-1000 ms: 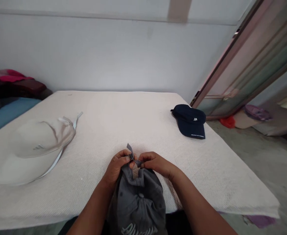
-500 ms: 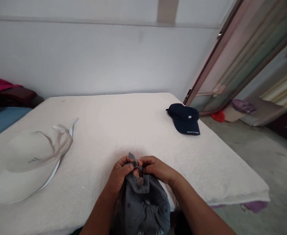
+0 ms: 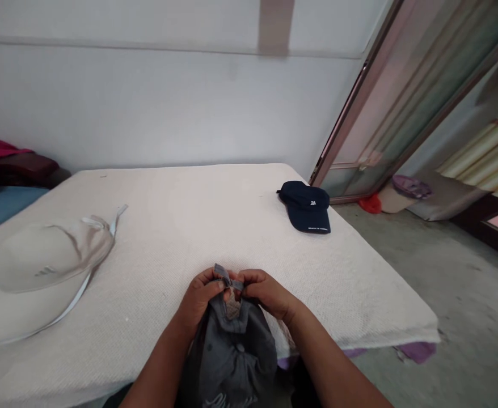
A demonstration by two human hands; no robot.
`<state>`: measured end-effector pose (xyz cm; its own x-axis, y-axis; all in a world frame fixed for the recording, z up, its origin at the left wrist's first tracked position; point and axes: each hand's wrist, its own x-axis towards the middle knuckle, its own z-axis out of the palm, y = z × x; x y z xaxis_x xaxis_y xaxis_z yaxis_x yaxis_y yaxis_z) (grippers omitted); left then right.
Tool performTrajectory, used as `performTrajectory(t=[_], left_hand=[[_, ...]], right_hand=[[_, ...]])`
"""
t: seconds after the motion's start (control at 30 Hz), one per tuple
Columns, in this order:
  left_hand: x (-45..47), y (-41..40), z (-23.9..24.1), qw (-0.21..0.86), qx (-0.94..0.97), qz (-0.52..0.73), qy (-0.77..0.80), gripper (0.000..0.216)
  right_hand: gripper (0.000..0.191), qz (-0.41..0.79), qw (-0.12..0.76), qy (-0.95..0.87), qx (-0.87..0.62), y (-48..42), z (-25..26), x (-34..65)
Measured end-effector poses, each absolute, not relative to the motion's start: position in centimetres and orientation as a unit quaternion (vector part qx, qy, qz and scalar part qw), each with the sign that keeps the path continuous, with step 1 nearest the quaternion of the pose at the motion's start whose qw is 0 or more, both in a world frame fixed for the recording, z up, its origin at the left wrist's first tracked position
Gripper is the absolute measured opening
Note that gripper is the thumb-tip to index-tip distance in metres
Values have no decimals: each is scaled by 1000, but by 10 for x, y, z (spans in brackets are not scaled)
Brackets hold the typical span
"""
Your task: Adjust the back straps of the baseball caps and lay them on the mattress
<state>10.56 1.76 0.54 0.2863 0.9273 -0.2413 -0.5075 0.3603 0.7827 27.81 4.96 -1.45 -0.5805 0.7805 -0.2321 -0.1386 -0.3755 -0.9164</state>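
Note:
A dark grey baseball cap [image 3: 232, 362] is held at the near edge of the covered table, its back opening facing away from me. My left hand [image 3: 200, 294] pinches the left side of its adjustment strap [image 3: 222, 273], whose loose end sticks up between the hands. With closed fingers, my right hand [image 3: 264, 290] grips the strap's right side. Light stitched lettering shows on the cap front at the bottom of the view. Beyond, to the right, lies a navy cap [image 3: 304, 205] with a small white logo. A cream wide-brimmed hat [image 3: 40, 272] with a pale ribbon lies at left.
A white textured cover [image 3: 181, 215] spreads over the table up to a pale wall [image 3: 147, 107]. Folded blue and pink cloths [image 3: 6, 207] lie at far left. A sliding door [image 3: 359, 124] and a bin with a purple liner [image 3: 406, 190] stand at right.
The view has shifted slightly right, so everything sits a little further left. Both hands keep hold of the strap, which now lies flatter between the fingers.

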Motion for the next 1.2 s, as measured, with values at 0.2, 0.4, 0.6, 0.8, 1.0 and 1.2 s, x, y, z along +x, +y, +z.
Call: performTrajectory(t=[0.2, 0.4, 0.6, 0.8, 1.0, 1.2], left_hand=[[109, 18, -5, 736, 303, 469, 383, 15], [107, 25, -7, 713, 320, 469, 410, 10], [104, 22, -8, 716, 312, 451, 431, 8], [102, 19, -6, 726, 314, 436, 429, 7], [98, 23, -9, 724, 298, 454, 424, 9], [95, 21, -7, 740, 283, 459, 403, 10]], right_hand=[[14, 688, 308, -517, -405, 45, -13, 287], [10, 643, 410, -490, -423, 56, -8, 279], [18, 668, 462, -439, -383, 59, 5, 265], [20, 685, 354, -518, -369, 53, 11, 255], [17, 733, 375, -467, -322, 58, 6, 255], [20, 784, 375, -409, -279, 58, 7, 260]])
